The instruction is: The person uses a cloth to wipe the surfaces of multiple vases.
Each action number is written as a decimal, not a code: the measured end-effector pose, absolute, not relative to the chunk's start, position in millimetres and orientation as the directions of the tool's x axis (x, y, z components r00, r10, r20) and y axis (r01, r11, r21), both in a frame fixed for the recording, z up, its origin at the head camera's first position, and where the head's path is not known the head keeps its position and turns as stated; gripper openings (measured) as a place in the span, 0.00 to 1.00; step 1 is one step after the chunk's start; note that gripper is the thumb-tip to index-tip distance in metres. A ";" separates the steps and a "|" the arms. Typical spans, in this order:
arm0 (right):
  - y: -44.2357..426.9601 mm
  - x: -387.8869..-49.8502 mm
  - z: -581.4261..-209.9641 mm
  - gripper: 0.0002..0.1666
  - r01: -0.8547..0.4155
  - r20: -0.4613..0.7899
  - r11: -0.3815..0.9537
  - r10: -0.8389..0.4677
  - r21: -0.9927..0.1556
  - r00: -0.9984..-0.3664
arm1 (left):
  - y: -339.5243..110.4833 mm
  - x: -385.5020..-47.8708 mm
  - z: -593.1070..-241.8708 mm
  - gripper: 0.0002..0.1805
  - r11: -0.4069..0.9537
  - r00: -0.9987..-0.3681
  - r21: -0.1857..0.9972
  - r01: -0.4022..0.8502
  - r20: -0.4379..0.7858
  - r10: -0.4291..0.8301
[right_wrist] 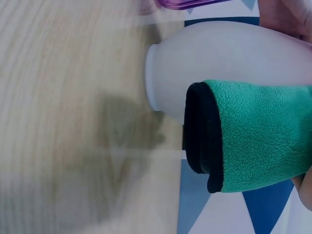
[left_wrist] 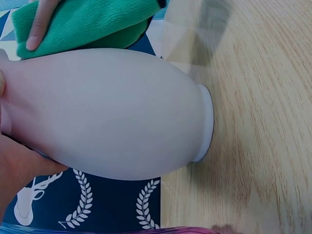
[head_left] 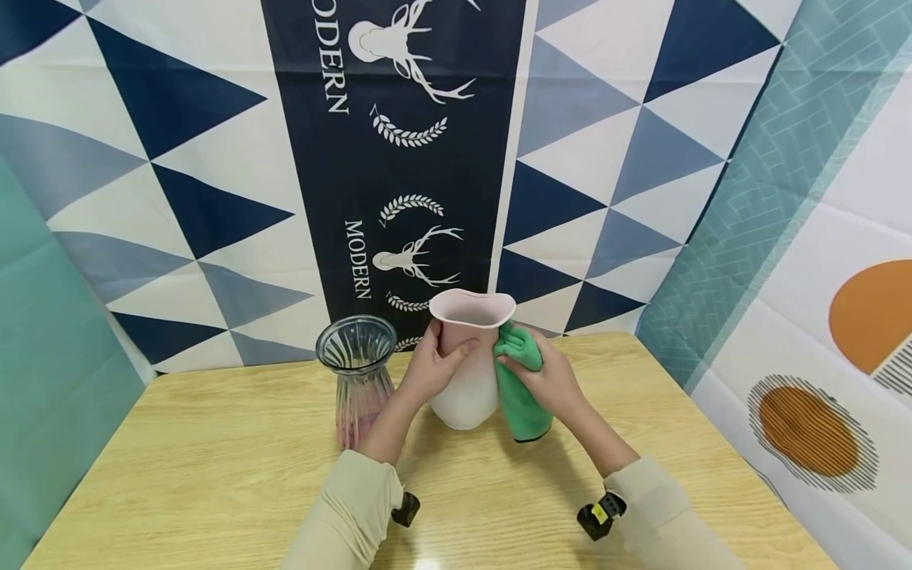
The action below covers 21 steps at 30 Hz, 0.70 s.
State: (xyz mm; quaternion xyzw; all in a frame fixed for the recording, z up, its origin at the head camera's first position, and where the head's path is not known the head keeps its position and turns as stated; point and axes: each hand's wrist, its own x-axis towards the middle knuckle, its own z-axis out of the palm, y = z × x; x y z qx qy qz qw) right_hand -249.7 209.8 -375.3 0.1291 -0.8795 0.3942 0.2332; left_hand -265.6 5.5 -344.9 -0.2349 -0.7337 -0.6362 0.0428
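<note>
A vase (head_left: 465,392), pink at its wavy rim and fading to white below, is upright in the middle of the head view. My left hand (head_left: 431,366) grips its neck from the left, with the thumb across the front. On the other side, my right hand (head_left: 547,376) holds a folded green cloth (head_left: 523,408) with dark edging against the vase near the rim. The left wrist view shows the vase's smooth body (left_wrist: 112,117) and its foot ring close to the tabletop. In the right wrist view the cloth (right_wrist: 263,134) hangs in front of the vase, hiding part of it.
Left of the vase stands a ribbed glass vase (head_left: 359,348), bluish at the top and pink toward the bottom, close to my left forearm. The wooden table (head_left: 214,467) ends at a patterned wall covering (head_left: 420,174). Patterned sheets hang at both sides.
</note>
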 end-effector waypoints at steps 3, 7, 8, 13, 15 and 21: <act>211.9 -248.3 -379.8 0.33 -0.394 0.483 0.655 -0.050 -0.645 -0.874 | 5.0 -266.2 -344.9 0.33 0.072 -0.884 0.914 0.398 0.362 0.297; 214.4 -247.0 -385.9 0.33 -0.373 0.455 0.664 -0.055 -0.648 -0.889 | 4.8 -266.8 -345.5 0.34 0.067 -0.885 0.918 0.391 0.355 0.302; 214.9 -246.6 -387.3 0.33 -0.367 0.449 0.665 -0.054 -0.651 -0.892 | 5.1 -266.9 -345.7 0.34 0.068 -0.884 0.917 0.393 0.357 0.301; 216.7 -245.5 -392.5 0.32 -0.364 0.440 0.660 -0.055 -0.657 -0.896 | 6.9 -267.3 -346.9 0.35 0.063 -0.885 0.916 0.396 0.362 0.292; 217.3 -245.2 -394.7 0.32 -0.360 0.435 0.661 -0.056 -0.658 -0.899 | 7.7 -267.1 -347.4 0.35 0.054 -0.884 0.916 0.397 0.366 0.292; 219.5 -243.2 -404.0 0.34 -0.321 0.393 0.665 -0.044 -0.675 -0.918 | 9.3 -265.7 -348.6 0.36 0.042 -0.879 0.914 0.404 0.375 0.295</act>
